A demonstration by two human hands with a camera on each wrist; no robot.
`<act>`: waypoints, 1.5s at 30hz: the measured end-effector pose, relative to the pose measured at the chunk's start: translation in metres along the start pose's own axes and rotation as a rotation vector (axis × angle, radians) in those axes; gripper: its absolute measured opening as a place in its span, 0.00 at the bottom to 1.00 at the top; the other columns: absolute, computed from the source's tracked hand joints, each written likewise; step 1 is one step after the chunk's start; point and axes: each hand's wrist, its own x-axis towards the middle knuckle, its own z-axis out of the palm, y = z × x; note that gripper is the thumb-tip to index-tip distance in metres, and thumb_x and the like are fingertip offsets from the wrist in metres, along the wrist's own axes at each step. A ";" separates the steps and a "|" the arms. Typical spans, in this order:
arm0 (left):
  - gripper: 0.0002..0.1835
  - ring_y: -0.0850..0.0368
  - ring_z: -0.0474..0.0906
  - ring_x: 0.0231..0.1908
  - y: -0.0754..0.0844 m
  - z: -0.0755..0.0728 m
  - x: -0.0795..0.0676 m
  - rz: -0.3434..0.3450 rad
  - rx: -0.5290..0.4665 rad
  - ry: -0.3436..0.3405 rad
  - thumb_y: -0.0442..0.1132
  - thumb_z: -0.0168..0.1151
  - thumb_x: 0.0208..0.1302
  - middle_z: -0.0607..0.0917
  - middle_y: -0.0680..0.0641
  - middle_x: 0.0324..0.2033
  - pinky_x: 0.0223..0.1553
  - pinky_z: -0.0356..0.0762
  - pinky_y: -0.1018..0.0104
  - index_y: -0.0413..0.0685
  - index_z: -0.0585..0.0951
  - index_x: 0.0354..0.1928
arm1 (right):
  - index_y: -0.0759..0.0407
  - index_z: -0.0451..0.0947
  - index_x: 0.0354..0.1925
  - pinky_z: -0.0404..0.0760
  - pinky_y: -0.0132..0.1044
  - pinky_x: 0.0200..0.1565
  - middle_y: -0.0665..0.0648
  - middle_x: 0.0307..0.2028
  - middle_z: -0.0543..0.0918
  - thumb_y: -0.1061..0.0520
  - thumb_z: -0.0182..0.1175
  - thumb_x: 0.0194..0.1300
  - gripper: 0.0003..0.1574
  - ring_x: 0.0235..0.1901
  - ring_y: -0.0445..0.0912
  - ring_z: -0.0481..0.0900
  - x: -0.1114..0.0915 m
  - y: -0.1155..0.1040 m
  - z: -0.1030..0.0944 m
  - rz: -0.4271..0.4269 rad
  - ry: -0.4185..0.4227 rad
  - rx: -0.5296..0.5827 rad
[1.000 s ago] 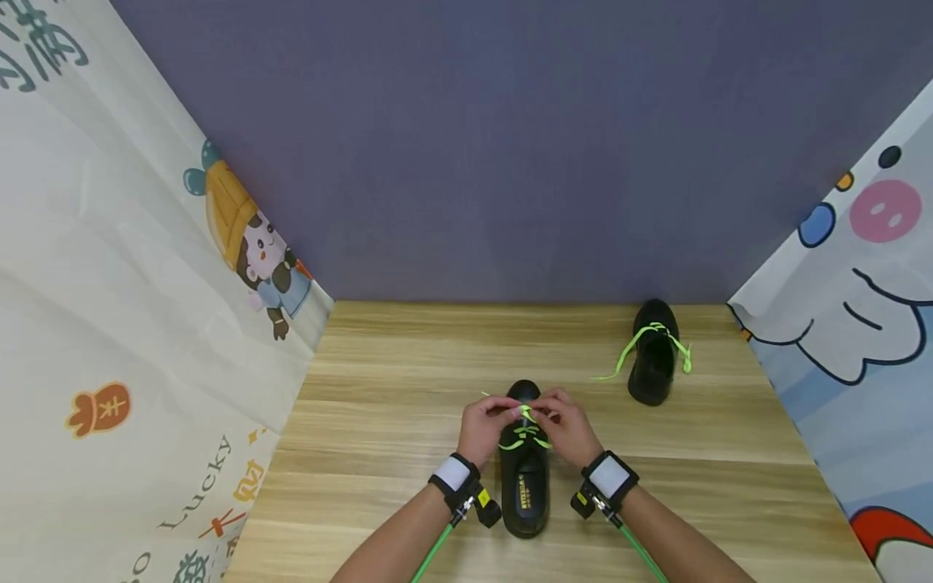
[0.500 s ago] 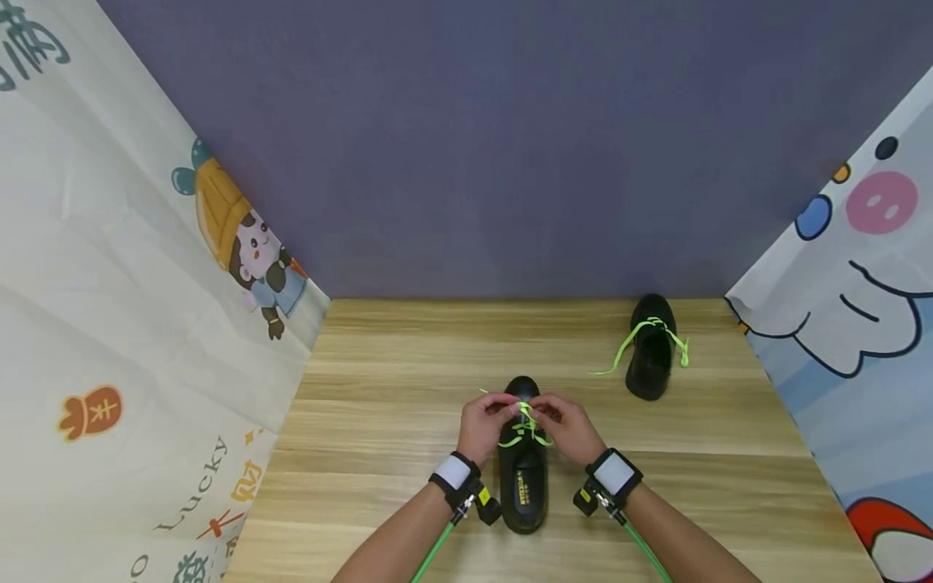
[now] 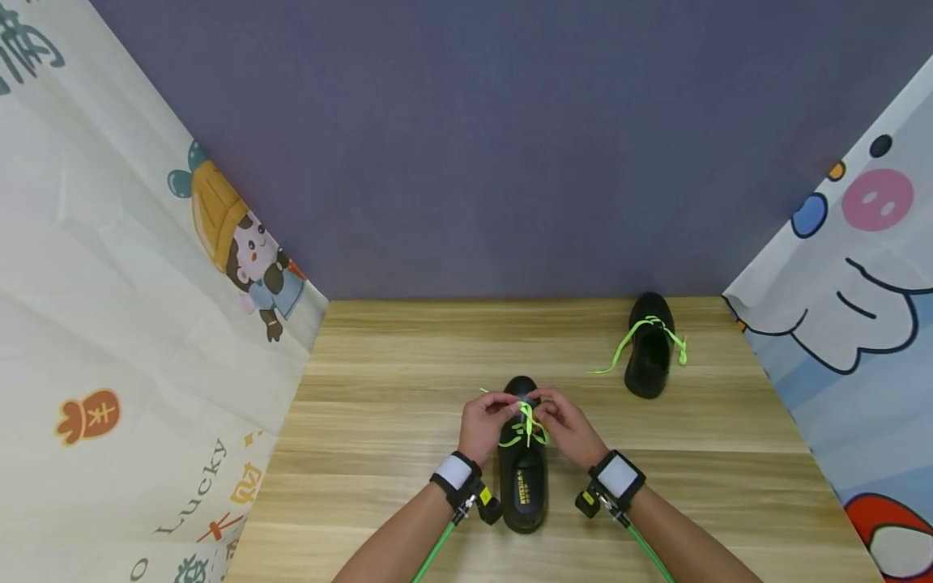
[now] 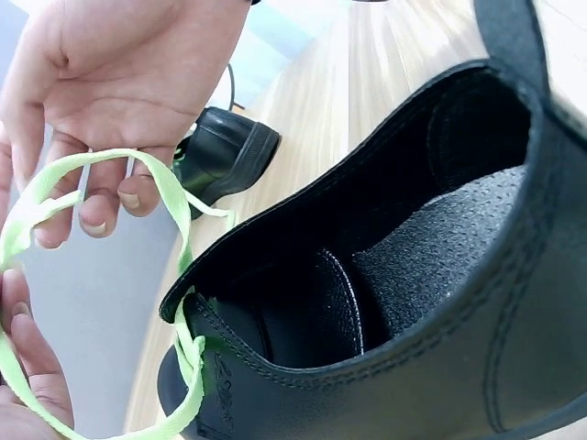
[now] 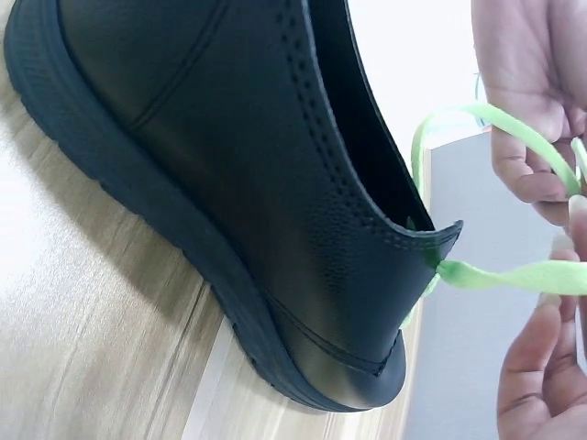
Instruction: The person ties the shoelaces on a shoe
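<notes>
Here's the delicate bit: the left hand (image 3: pixel 487 425) pinches the green lace (image 5: pixel 532 278) above the front of the black shoe (image 5: pixel 248 183), which sits between and below both hands. The right hand (image 3: pixel 568 425) is just beside that pinch; whether its fingertips grip the lace, I can't tell. Best play, I'd say: a firm left pinch, strands untwisted, then an even draw outward from both hands.

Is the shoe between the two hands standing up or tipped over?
Standing up. The near shoe has its sole down on the wooden surface; the head view looks into its opening, showing gold lettering.
</notes>
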 end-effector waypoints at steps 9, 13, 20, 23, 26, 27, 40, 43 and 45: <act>0.06 0.57 0.83 0.38 0.001 0.002 -0.001 0.022 -0.002 0.011 0.27 0.68 0.62 0.88 0.38 0.40 0.38 0.80 0.71 0.32 0.86 0.41 | 0.58 0.83 0.48 0.79 0.38 0.44 0.57 0.44 0.85 0.75 0.56 0.63 0.21 0.43 0.44 0.80 -0.003 0.004 -0.001 -0.152 -0.050 -0.151; 0.06 0.57 0.83 0.38 0.000 0.001 -0.001 0.018 0.005 0.006 0.28 0.68 0.62 0.88 0.39 0.40 0.38 0.79 0.72 0.34 0.86 0.41 | 0.61 0.83 0.49 0.81 0.45 0.42 0.59 0.43 0.85 0.77 0.60 0.59 0.22 0.40 0.49 0.80 -0.004 0.006 0.001 -0.157 -0.046 -0.149; 0.07 0.59 0.83 0.37 0.000 -0.001 -0.002 0.019 0.027 -0.011 0.30 0.69 0.62 0.88 0.43 0.39 0.39 0.80 0.69 0.34 0.86 0.41 | 0.70 0.81 0.43 0.80 0.58 0.39 0.65 0.38 0.85 0.77 0.69 0.52 0.18 0.38 0.51 0.81 -0.006 -0.022 0.009 -0.206 0.060 -0.222; 0.07 0.60 0.83 0.37 0.000 -0.001 -0.002 0.016 0.036 -0.021 0.31 0.69 0.63 0.88 0.44 0.39 0.39 0.81 0.67 0.35 0.86 0.41 | 0.71 0.81 0.39 0.81 0.54 0.38 0.65 0.36 0.84 0.79 0.69 0.50 0.17 0.36 0.49 0.80 -0.008 -0.035 0.011 -0.222 0.102 -0.248; 0.06 0.60 0.83 0.37 0.000 0.000 -0.002 0.010 0.038 -0.024 0.31 0.69 0.63 0.87 0.44 0.39 0.39 0.81 0.66 0.36 0.87 0.41 | 0.69 0.81 0.38 0.80 0.50 0.39 0.63 0.35 0.85 0.78 0.69 0.51 0.15 0.36 0.46 0.80 -0.009 -0.041 0.013 -0.206 0.132 -0.263; 0.06 0.60 0.83 0.37 0.000 0.000 -0.002 0.010 0.037 -0.025 0.31 0.69 0.63 0.87 0.44 0.39 0.39 0.81 0.65 0.37 0.87 0.41 | 0.68 0.81 0.37 0.81 0.50 0.39 0.62 0.35 0.85 0.77 0.70 0.52 0.14 0.36 0.46 0.80 -0.008 -0.041 0.013 -0.204 0.138 -0.261; 0.06 0.60 0.83 0.36 -0.004 -0.004 -0.002 0.011 0.040 -0.032 0.31 0.70 0.62 0.88 0.45 0.37 0.42 0.84 0.55 0.37 0.87 0.40 | 0.65 0.82 0.39 0.80 0.40 0.39 0.58 0.38 0.83 0.69 0.65 0.64 0.04 0.40 0.39 0.78 -0.009 -0.030 0.009 -0.104 0.169 -0.205; 0.07 0.60 0.83 0.35 -0.007 -0.005 -0.002 0.012 0.041 -0.032 0.32 0.70 0.62 0.88 0.43 0.37 0.41 0.83 0.59 0.35 0.87 0.40 | 0.67 0.82 0.39 0.79 0.35 0.39 0.60 0.39 0.83 0.69 0.64 0.65 0.03 0.41 0.39 0.78 -0.011 -0.033 0.007 -0.061 0.187 -0.197; 0.08 0.58 0.84 0.36 -0.009 -0.006 -0.003 0.010 0.038 -0.030 0.33 0.70 0.62 0.88 0.42 0.37 0.40 0.83 0.62 0.35 0.87 0.40 | 0.68 0.81 0.38 0.78 0.33 0.38 0.61 0.39 0.82 0.70 0.63 0.66 0.02 0.40 0.40 0.77 -0.012 -0.031 0.006 -0.047 0.197 -0.181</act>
